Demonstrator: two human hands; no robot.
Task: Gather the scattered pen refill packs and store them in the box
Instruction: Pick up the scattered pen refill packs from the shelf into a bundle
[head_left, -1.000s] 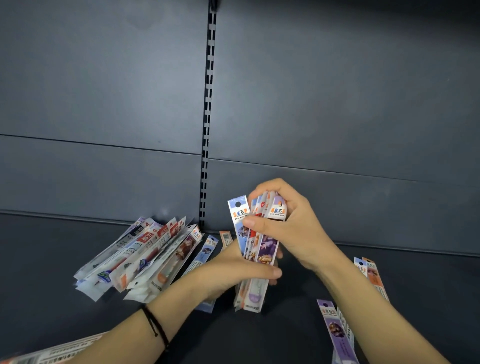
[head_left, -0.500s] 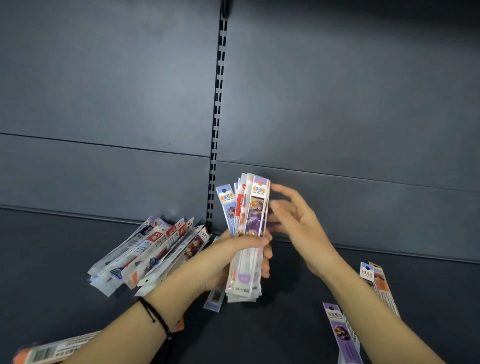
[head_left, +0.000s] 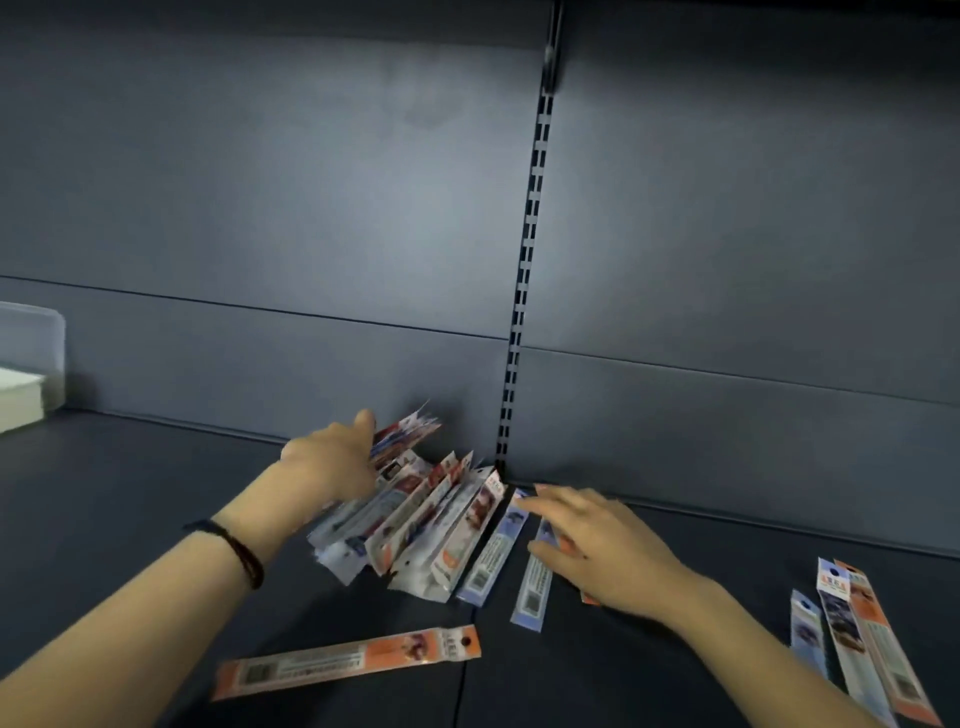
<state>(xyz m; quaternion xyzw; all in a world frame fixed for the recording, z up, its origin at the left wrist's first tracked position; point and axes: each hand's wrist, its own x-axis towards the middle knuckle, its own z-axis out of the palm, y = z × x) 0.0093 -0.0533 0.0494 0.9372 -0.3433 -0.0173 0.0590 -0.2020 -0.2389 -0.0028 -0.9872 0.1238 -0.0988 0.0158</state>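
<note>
My left hand (head_left: 332, 460) grips a bundle of pen refill packs (head_left: 408, 434), held low over the back of a fanned pile of packs (head_left: 436, 525) on the dark shelf. Stretched out flat to the right of the pile, my right hand (head_left: 592, 543) has its fingers resting on two loose blue packs (head_left: 535, 582) and partly covers an orange one. A single orange pack (head_left: 348, 660) lies flat in front. Three more packs (head_left: 852, 634) lie at the right edge. The translucent box (head_left: 36, 343) stands at the far left against the back wall.
The dark shelf back panel (head_left: 311, 234) rises right behind the pile, with a slotted upright (head_left: 524, 270) in its middle. Something white (head_left: 18, 397) sits at the box's foot. Bare shelf (head_left: 130, 483) lies between the box and the pile.
My left hand carried the bundle down and left to the pile. My right hand left the bundle and dropped onto the loose packs. The view shifted, bringing the box into sight.
</note>
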